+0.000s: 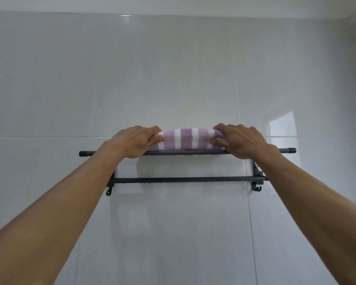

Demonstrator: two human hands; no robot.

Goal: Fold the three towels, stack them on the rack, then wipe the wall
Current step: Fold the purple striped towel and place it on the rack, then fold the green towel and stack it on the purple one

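Towel (186, 139) on rack (193, 152), 2-hand grip.

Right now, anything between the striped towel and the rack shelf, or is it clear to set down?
Nothing visible blocks it. The folded striped towel already sits on the top rail of the rack, with the left hand and right hand gripping its two ends. No other towel shows on the rack beneath it.
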